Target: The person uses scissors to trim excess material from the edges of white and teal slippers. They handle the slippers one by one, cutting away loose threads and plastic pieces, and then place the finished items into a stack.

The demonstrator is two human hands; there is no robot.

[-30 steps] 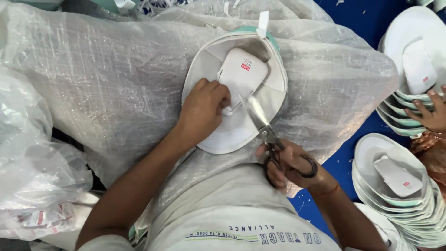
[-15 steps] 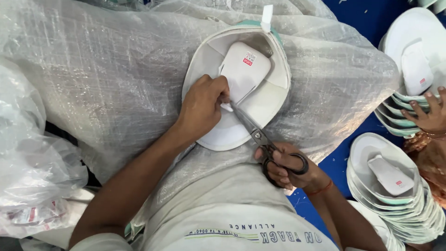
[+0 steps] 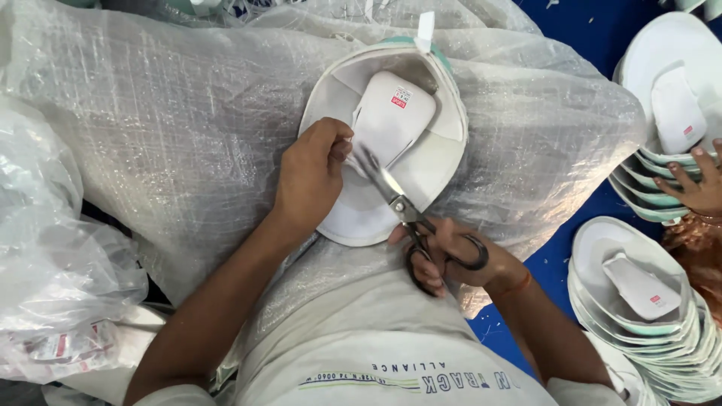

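Observation:
A white shoe upper point(image 3: 391, 143) with a padded tongue and a small red tag lies on a woven plastic sack point(image 3: 150, 135) over my lap. My left hand point(image 3: 312, 177) presses on its left side, fingers pinching the edge of the tongue. My right hand point(image 3: 451, 256) grips the black handles of steel scissors point(image 3: 406, 207). The blades point up-left, with their tips at the tongue's lower edge beside my left fingers.
Two stacks of similar white shoe uppers stand on a blue floor at the right point(image 3: 647, 301) and upper right point(image 3: 669, 90). Another person's hand point(image 3: 696, 188) rests on the upper stack. Crumpled clear plastic bags point(image 3: 53, 271) lie at the left.
The scissors have moved up along the upper toward the tongue. My left hand has stayed on the upper's left side.

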